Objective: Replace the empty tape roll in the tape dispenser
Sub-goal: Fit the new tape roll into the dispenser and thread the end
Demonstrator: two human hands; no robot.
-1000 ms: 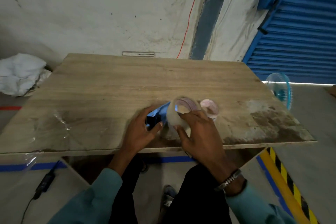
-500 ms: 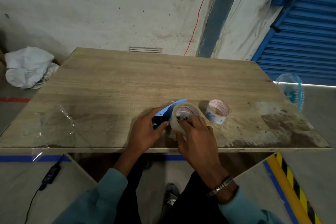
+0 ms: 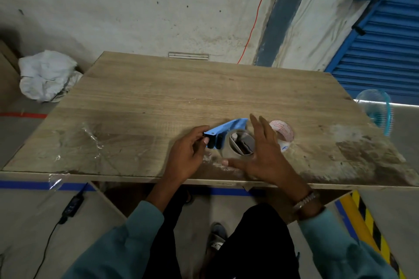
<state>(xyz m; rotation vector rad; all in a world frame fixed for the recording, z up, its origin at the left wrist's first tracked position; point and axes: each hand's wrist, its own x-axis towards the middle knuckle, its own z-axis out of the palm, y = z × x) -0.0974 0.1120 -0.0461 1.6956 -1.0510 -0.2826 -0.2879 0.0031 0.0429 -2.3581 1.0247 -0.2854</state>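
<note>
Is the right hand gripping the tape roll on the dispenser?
No, the right hand is open, fingers spread beside the tape roll, not closed on it.

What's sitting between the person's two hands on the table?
In the head view, the blue tape dispenser with a clear tape roll on it lies between the left hand, which grips its end, and the open right hand.

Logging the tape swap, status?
Left hand gripping blue tape dispenser. Right hand open, fingers spread beside the clear tape roll on the dispenser. Printed core on table behind right hand. Nothing blocking.

Dispenser (image 3: 223,133) on table (image 3: 158,102); roll (image 3: 282,135) right.
</note>
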